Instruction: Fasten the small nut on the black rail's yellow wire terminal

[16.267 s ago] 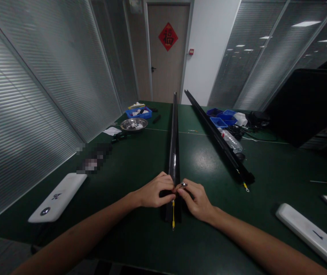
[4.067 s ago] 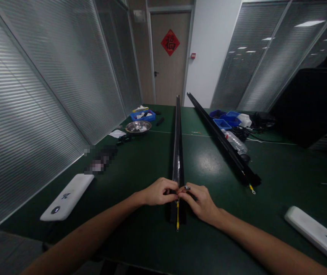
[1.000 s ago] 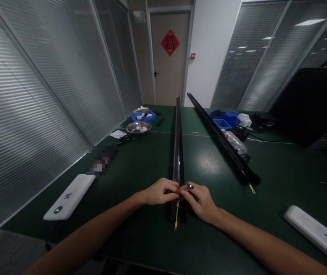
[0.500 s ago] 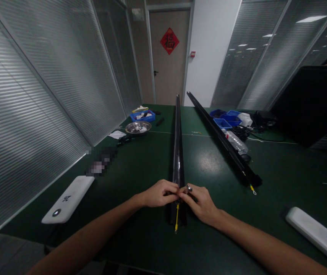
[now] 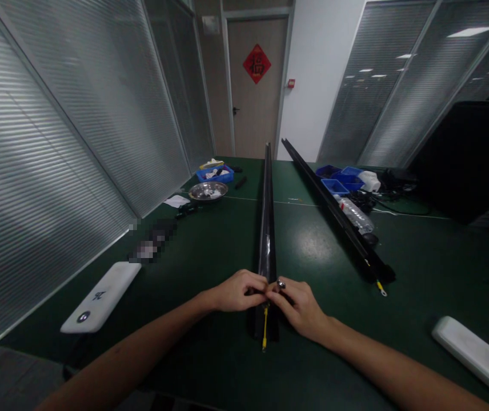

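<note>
A long black channel-shaped bar [image 5: 267, 228] runs away from me down the middle of the table. Over its near end, the fingertips of my left hand [image 5: 242, 290] and my right hand [image 5: 298, 302] meet in a pinch. What they grip between them is hidden by the fingers. A ring sits on a finger of my right hand. Just below the fingertips, a short yellow wire [image 5: 265, 325] with a ring terminal sticks out toward me along the bar. To the right lies a second black bar [image 5: 334, 205], slanted, with its own yellow ring-terminal wire [image 5: 381, 288].
White padded blocks lie at left [image 5: 103, 297] and right [image 5: 476, 354]. A metal dish [image 5: 208, 192] and a blue tray [image 5: 215, 174] stand far left. Blue bins [image 5: 343, 180], a plastic bottle [image 5: 356, 214] and a dark screen [image 5: 463, 160] are on the right.
The whole view has shifted slightly. Both hands stay pinched together at the same spot on the bar, with hardly any finger movement.
</note>
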Demonstrator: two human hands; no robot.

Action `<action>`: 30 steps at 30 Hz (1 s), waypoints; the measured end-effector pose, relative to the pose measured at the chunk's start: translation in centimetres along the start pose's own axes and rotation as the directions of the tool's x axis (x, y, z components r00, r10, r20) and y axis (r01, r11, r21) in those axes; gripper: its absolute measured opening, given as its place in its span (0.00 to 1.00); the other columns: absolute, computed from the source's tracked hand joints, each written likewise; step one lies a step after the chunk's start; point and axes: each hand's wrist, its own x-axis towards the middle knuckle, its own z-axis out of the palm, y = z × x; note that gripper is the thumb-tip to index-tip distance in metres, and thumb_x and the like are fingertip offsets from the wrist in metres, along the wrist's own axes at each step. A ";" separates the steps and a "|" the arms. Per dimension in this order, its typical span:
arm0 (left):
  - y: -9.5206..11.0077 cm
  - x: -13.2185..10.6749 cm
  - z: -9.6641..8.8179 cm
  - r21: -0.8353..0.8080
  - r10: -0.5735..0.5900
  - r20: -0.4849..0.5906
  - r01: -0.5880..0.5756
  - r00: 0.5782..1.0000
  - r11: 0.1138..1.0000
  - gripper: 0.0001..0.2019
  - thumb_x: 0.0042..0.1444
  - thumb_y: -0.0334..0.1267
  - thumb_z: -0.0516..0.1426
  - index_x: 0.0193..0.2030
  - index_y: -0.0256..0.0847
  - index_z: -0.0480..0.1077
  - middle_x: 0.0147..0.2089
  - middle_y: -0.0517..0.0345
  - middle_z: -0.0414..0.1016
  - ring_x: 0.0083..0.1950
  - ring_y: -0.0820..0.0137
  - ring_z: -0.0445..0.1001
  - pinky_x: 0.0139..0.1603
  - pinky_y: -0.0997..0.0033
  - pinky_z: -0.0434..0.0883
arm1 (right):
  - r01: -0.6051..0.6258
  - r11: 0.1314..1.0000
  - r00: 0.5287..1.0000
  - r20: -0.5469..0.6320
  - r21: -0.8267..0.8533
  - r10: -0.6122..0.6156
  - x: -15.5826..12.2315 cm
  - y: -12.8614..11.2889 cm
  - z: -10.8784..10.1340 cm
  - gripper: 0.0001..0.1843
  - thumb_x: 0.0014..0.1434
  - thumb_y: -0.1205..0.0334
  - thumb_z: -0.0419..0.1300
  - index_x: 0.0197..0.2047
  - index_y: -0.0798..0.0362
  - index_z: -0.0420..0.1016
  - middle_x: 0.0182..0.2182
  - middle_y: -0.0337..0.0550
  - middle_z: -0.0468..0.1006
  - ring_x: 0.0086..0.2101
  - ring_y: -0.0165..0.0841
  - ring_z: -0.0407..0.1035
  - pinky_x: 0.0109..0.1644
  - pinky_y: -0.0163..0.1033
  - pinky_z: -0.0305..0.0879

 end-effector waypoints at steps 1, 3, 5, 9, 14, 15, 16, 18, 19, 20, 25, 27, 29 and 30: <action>0.0 0.0 0.0 -0.004 0.001 -0.001 -0.001 1.000 1.000 0.10 0.69 0.36 0.56 0.40 0.34 0.78 0.39 0.52 0.76 0.36 0.70 0.73 0.38 0.75 0.67 | -0.003 1.000 1.000 0.001 0.004 0.003 0.0 0.0 0.0 0.12 0.74 0.60 0.54 0.41 0.54 0.76 0.33 0.43 0.77 0.33 0.33 0.73 0.40 0.38 0.67; 0.0 0.0 0.0 -0.013 0.005 -0.006 -0.005 1.000 1.000 0.10 0.68 0.36 0.57 0.41 0.34 0.78 0.39 0.52 0.76 0.36 0.70 0.72 0.38 0.75 0.66 | 0.000 1.000 1.000 -0.003 0.007 0.000 0.0 0.0 0.0 0.12 0.74 0.60 0.54 0.41 0.54 0.77 0.33 0.43 0.77 0.33 0.34 0.73 0.39 0.38 0.67; 0.1 0.1 -0.1 -0.019 0.007 -0.007 -0.007 1.000 1.000 0.10 0.69 0.36 0.56 0.42 0.34 0.78 0.40 0.52 0.77 0.37 0.71 0.72 0.38 0.75 0.66 | 0.009 1.000 1.000 -0.019 0.009 -0.009 0.0 0.0 -0.1 0.12 0.74 0.60 0.54 0.42 0.53 0.77 0.33 0.43 0.78 0.33 0.34 0.73 0.38 0.38 0.67; 0.2 0.2 -0.1 -0.026 0.007 0.000 -0.007 1.000 1.000 0.10 0.69 0.37 0.56 0.44 0.34 0.78 0.41 0.51 0.76 0.37 0.71 0.72 0.38 0.75 0.66 | 0.032 0.999 0.999 -0.033 0.001 -0.032 0.1 -0.1 -0.2 0.12 0.74 0.60 0.55 0.42 0.53 0.78 0.34 0.44 0.78 0.34 0.35 0.73 0.38 0.38 0.68; 0.3 0.3 -0.1 -0.042 0.000 -0.012 -0.001 1.000 0.999 0.13 0.69 0.39 0.56 0.40 0.33 0.78 0.38 0.53 0.75 0.34 0.72 0.70 0.34 0.76 0.63 | 0.028 1.000 0.999 -0.046 0.010 -0.028 0.1 -0.3 -0.3 0.12 0.74 0.59 0.55 0.41 0.53 0.77 0.33 0.43 0.78 0.33 0.34 0.73 0.38 0.38 0.68; 0.3 0.3 -0.1 -0.044 -0.006 -0.013 0.005 1.000 0.999 0.13 0.70 0.39 0.56 0.39 0.32 0.77 0.37 0.53 0.74 0.34 0.73 0.69 0.34 0.76 0.63 | 0.025 1.000 0.998 -0.050 0.016 -0.024 0.1 -0.3 -0.3 0.12 0.74 0.59 0.55 0.41 0.53 0.77 0.33 0.42 0.78 0.33 0.33 0.73 0.38 0.38 0.68; 0.3 0.3 -0.1 -0.042 -0.012 -0.012 0.012 1.000 0.999 0.14 0.70 0.40 0.56 0.39 0.32 0.77 0.37 0.53 0.74 0.33 0.73 0.69 0.33 0.76 0.63 | 0.019 1.000 0.999 -0.051 0.021 -0.018 0.1 -0.3 -0.3 0.12 0.73 0.58 0.56 0.41 0.53 0.77 0.33 0.42 0.78 0.32 0.33 0.73 0.37 0.37 0.68; 0.2 0.2 0.0 -0.035 -0.018 -0.007 0.017 1.000 0.999 0.14 0.70 0.40 0.56 0.38 0.32 0.77 0.37 0.53 0.74 0.34 0.72 0.69 0.34 0.76 0.64 | 0.008 1.000 0.999 -0.044 0.019 -0.007 0.1 -0.4 -0.3 0.13 0.73 0.57 0.56 0.40 0.53 0.77 0.32 0.42 0.78 0.31 0.33 0.72 0.37 0.37 0.68; 0.1 0.2 0.0 -0.032 -0.019 -0.005 0.019 1.000 0.999 0.14 0.70 0.40 0.56 0.38 0.32 0.77 0.37 0.53 0.74 0.34 0.72 0.69 0.35 0.76 0.64 | 0.003 1.000 0.999 -0.037 0.014 -0.002 0.2 -0.4 -0.3 0.13 0.73 0.57 0.56 0.40 0.53 0.77 0.32 0.42 0.78 0.31 0.33 0.72 0.37 0.37 0.68; 0.1 0.2 0.0 -0.031 -0.019 -0.002 0.019 1.000 0.999 0.14 0.70 0.40 0.56 0.38 0.32 0.77 0.38 0.53 0.75 0.34 0.72 0.69 0.36 0.76 0.65 | 0.000 1.000 1.000 -0.031 0.010 0.000 0.2 -0.4 -0.3 0.14 0.73 0.57 0.56 0.40 0.54 0.77 0.32 0.43 0.77 0.31 0.33 0.72 0.36 0.37 0.68; 0.0 0.2 0.0 -0.041 -0.016 0.000 0.016 1.000 0.999 0.13 0.70 0.39 0.56 0.40 0.32 0.77 0.38 0.53 0.75 0.35 0.72 0.70 0.35 0.76 0.64 | 0.006 1.000 1.000 -0.030 0.012 -0.006 0.2 -0.3 -0.2 0.12 0.73 0.58 0.56 0.40 0.54 0.77 0.32 0.43 0.78 0.32 0.34 0.73 0.38 0.38 0.68; 0.0 0.2 0.0 -0.041 -0.009 -0.001 0.009 1.000 0.999 0.13 0.70 0.40 0.56 0.41 0.32 0.77 0.38 0.53 0.75 0.35 0.72 0.70 0.35 0.76 0.64 | 0.016 1.000 0.999 -0.034 0.014 -0.015 0.1 -0.1 -0.2 0.12 0.73 0.59 0.56 0.41 0.53 0.77 0.33 0.42 0.78 0.33 0.34 0.74 0.39 0.38 0.69; 0.0 0.2 0.0 -0.041 -0.002 0.001 0.002 1.000 0.999 0.14 0.70 0.41 0.56 0.42 0.32 0.77 0.39 0.52 0.75 0.35 0.72 0.70 0.35 0.76 0.64 | 0.024 1.000 0.999 -0.036 0.012 -0.023 0.1 -0.1 -0.1 0.12 0.73 0.59 0.56 0.41 0.53 0.78 0.34 0.43 0.79 0.34 0.34 0.75 0.40 0.38 0.69; 0.0 0.2 0.0 -0.041 0.000 0.001 0.000 1.000 0.999 0.14 0.70 0.41 0.56 0.42 0.32 0.77 0.39 0.52 0.75 0.35 0.72 0.70 0.35 0.76 0.64 | 0.028 1.000 0.999 -0.036 0.011 -0.028 0.1 -0.1 -0.1 0.12 0.73 0.59 0.56 0.41 0.53 0.78 0.34 0.43 0.79 0.34 0.34 0.75 0.40 0.38 0.69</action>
